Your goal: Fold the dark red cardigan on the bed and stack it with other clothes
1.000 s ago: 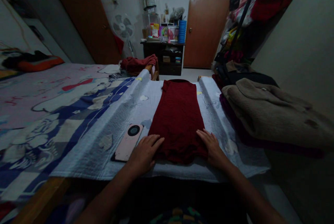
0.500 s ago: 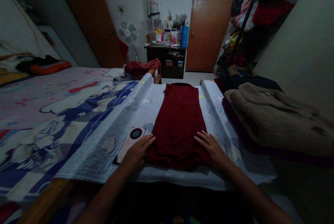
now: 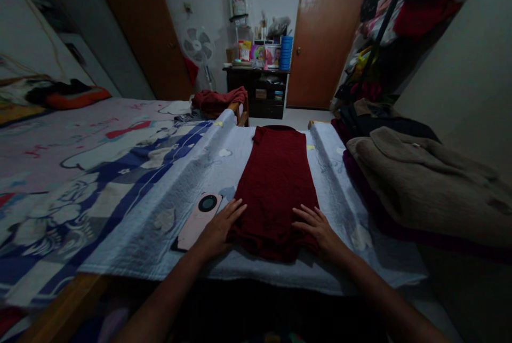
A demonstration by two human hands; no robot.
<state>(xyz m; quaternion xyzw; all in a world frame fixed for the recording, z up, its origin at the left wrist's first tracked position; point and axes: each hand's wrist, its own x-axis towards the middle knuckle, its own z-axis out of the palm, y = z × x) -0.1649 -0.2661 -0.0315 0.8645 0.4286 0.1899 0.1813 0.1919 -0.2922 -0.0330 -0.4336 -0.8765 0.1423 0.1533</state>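
Observation:
A dark red garment (image 3: 276, 183) lies as a long narrow shape on the light blue quilted cloth (image 3: 248, 271), its dark neck edge at the far end. My left hand (image 3: 222, 225) rests on its near left edge, fingers apart and palm down. On the near right edge lies my right hand (image 3: 320, 231), its fingers also spread on the fabric. Neither hand grips anything. Just left of my left hand is a pink phone (image 3: 197, 223) with a round black camera ring, flat on the cloth.
Folded clothes with a brown fleecy coat (image 3: 424, 188) on top are piled at the right. A patterned bedsheet (image 3: 92, 172) covers the bed at the left. Farther back are a red cloth (image 3: 218, 102), a fan (image 3: 198, 45) and a dark cabinet (image 3: 240, 87).
Both hands have moved inward with the garment's near side edges, and its near end is narrower and more rumpled. The view has shifted slightly.

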